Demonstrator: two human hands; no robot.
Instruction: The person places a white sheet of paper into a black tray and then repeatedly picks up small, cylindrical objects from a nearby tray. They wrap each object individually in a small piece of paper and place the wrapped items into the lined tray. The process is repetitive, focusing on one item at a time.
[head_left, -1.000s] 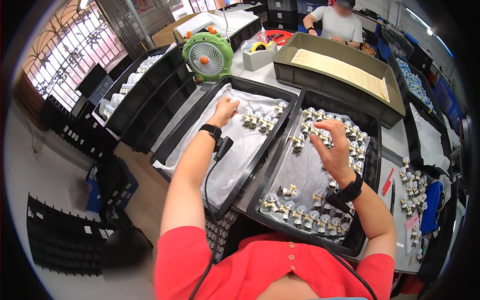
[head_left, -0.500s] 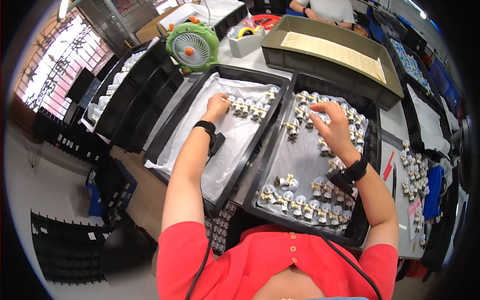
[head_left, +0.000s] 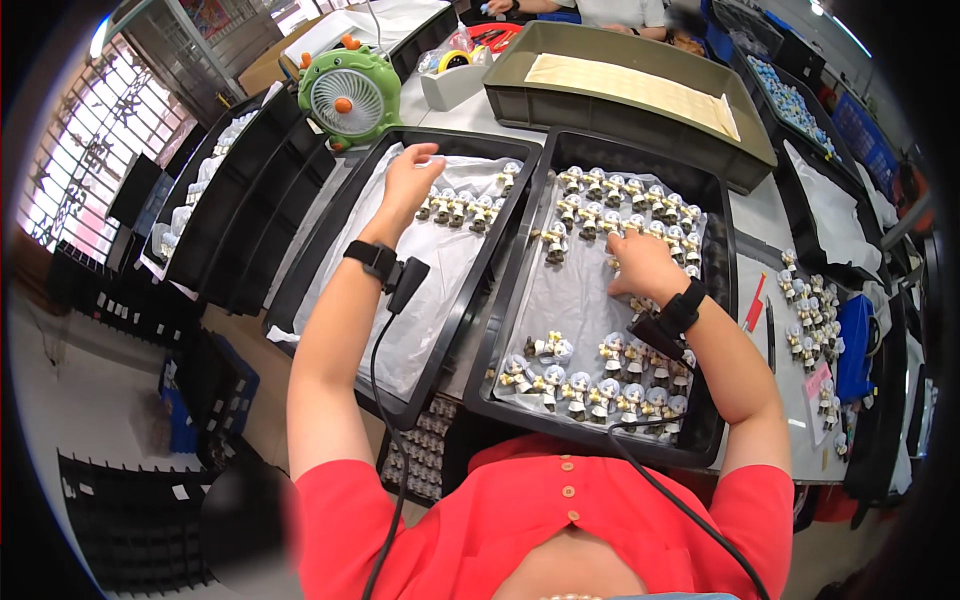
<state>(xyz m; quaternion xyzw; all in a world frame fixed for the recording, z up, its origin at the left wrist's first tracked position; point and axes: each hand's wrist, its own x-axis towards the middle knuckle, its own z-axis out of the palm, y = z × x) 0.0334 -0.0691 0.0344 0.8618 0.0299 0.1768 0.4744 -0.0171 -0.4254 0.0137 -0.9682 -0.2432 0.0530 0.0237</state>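
Observation:
Over the left black tray (head_left: 330,300), my left hand (head_left: 410,180) is open, thumb and fingers apart and nothing in them. It hovers just beyond the left end of a short row of small figurines (head_left: 459,207) with pale hair and white-and-dark bodies. One more figurine (head_left: 509,177) stands near that tray's far right corner. In the right black tray (head_left: 480,385), my right hand (head_left: 645,268) reaches down among many similar figurines (head_left: 590,218). Its thumb and forefinger are spread about a figurine, which the hand partly hides. Another figurine (head_left: 555,241) stands to the left of that hand.
Behind the trays are a green fan (head_left: 350,95), a white box with tape (head_left: 455,88) and a large olive bin (head_left: 630,110). More figurines (head_left: 812,310) lie at the right, by a red-handled tool (head_left: 755,305). Stacked black trays (head_left: 235,205) stand left. Another person (head_left: 620,15) sits opposite.
My left hand has let go of the figurine at the row's left end and moved up and away. My right hand has come down among the figurines. The whole view has shifted slightly.

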